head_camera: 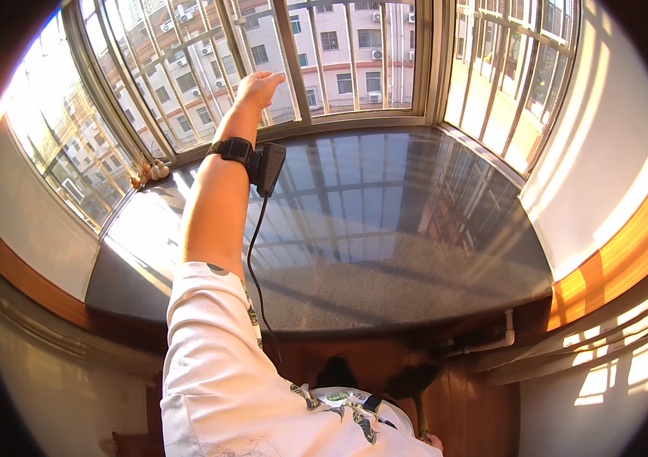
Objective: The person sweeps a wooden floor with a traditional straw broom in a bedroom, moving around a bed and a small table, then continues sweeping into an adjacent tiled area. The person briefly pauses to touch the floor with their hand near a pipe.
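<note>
My left hand (260,89) is stretched out to the window, its fingers curled together at the left edge of an upright sash frame (296,68). Whether the fingers grip the frame or only rest against it, I cannot tell. A black strapped device (252,163) sits on the left forearm, and a black cable (251,257) hangs from it. Low at the bottom edge, my right hand (433,441) is mostly hidden by the white shirt. It closes around the thin handle (421,414) of a brush with a dark, blurred head (412,380).
A glossy dark stone sill (369,274) spreads below the barred windows. Several bulbs that look like garlic or onions (155,170) lie in its left corner. A white pipe (498,340) juts out beneath the front edge, above a reddish wooden floor (472,411). White walls (592,171) flank the bay.
</note>
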`<control>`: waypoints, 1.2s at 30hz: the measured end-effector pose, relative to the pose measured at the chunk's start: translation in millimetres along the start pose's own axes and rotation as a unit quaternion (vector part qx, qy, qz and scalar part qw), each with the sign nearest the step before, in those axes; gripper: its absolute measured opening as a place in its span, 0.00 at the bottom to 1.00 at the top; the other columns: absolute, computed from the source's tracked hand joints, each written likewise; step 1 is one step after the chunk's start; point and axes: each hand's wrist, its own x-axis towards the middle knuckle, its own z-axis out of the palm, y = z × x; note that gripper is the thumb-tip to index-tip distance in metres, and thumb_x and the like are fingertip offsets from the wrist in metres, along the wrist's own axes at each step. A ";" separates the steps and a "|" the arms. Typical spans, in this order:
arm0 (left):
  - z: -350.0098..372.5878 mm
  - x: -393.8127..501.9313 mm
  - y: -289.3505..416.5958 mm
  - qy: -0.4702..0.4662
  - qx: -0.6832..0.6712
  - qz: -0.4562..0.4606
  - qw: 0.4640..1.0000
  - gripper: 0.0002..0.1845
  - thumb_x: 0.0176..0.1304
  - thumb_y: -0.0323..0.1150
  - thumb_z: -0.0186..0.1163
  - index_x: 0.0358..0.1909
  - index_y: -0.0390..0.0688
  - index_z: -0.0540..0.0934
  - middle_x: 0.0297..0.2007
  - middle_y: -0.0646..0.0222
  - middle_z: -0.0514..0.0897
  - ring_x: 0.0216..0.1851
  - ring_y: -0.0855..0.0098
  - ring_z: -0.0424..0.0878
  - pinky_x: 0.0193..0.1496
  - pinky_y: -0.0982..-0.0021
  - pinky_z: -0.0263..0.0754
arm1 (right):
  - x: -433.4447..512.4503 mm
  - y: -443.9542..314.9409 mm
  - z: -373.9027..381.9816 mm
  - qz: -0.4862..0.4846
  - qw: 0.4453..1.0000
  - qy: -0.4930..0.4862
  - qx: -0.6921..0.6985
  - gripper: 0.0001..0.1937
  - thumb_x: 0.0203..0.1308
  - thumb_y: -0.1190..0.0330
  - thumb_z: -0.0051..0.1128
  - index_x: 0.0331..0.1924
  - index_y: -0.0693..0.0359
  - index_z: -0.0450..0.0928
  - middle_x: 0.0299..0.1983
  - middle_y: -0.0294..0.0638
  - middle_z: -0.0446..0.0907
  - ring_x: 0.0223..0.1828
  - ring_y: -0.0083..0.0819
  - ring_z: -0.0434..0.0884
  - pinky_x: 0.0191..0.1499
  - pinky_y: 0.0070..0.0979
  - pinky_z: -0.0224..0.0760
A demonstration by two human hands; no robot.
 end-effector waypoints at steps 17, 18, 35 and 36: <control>108.4 209.6 -188.1 0.028 0.137 -0.026 0.990 0.39 0.43 0.43 0.61 0.58 0.34 0.65 0.52 0.49 0.73 0.53 0.57 0.72 0.54 0.66 0.68 | -109.1 76.6 191.4 -0.165 0.940 0.204 -0.216 0.12 0.53 0.61 0.52 0.18 0.53 0.66 0.12 0.29 0.63 0.14 0.22 0.62 0.17 0.19 0.55; 112.4 219.4 -195.0 0.021 0.141 -0.030 0.989 0.40 0.43 0.44 0.61 0.59 0.35 0.64 0.53 0.49 0.72 0.55 0.57 0.70 0.56 0.66 0.66 | -108.7 80.6 192.7 -0.188 0.923 0.225 -0.250 0.13 0.54 0.60 0.51 0.18 0.51 0.64 0.10 0.28 0.61 0.12 0.22 0.60 0.16 0.19 0.53; 169.8 281.7 -274.3 0.124 -0.011 0.065 0.990 0.36 0.39 0.35 0.63 0.55 0.34 0.67 0.52 0.54 0.67 0.52 0.59 0.69 0.57 0.66 0.64 | -61.2 38.7 244.6 -0.103 0.938 0.280 -0.179 0.12 0.54 0.62 0.49 0.20 0.53 0.63 0.12 0.31 0.62 0.12 0.22 0.61 0.14 0.18 0.53; 171.4 279.6 -272.7 0.126 -0.038 0.066 0.989 0.35 0.39 0.34 0.62 0.54 0.34 0.68 0.51 0.55 0.67 0.52 0.60 0.70 0.56 0.67 0.65 | -60.4 36.9 245.4 -0.100 0.937 0.282 -0.179 0.12 0.54 0.62 0.49 0.20 0.54 0.63 0.12 0.31 0.62 0.12 0.22 0.61 0.14 0.18 0.53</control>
